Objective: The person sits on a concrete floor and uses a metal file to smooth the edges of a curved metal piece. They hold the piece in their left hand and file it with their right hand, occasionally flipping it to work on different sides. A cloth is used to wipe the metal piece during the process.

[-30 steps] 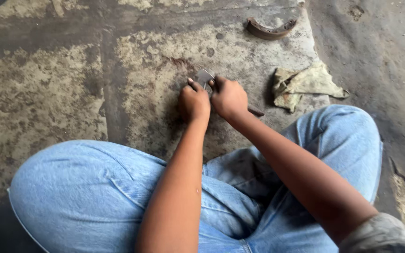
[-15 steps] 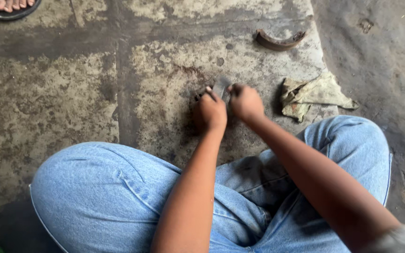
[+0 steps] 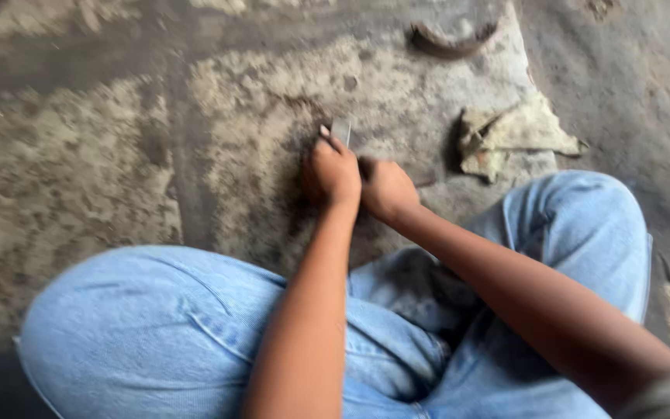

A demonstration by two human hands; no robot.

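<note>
Both hands work side by side low on the stained concrete floor point(image 3: 79, 178), between the person's knees in blue jeans point(image 3: 164, 326). The left hand point(image 3: 333, 174) is clenched around a small flat grey metal piece point(image 3: 341, 130), which sticks out just past its fingertips and seems to press against the floor — the frame is blurred, so the exact grip is hard to read. The right hand point(image 3: 385, 190) sits touching the left one, fingers curled; a thin dark tip shows at its far side, but I cannot tell whether it is grasping that or simply closed. Just beyond the right hand, off to its right, lies a crumpled dirty rag point(image 3: 513, 136). Farther ahead of both hands — well apart from them — rests a curved rusty metal piece point(image 3: 451, 40).
</note>
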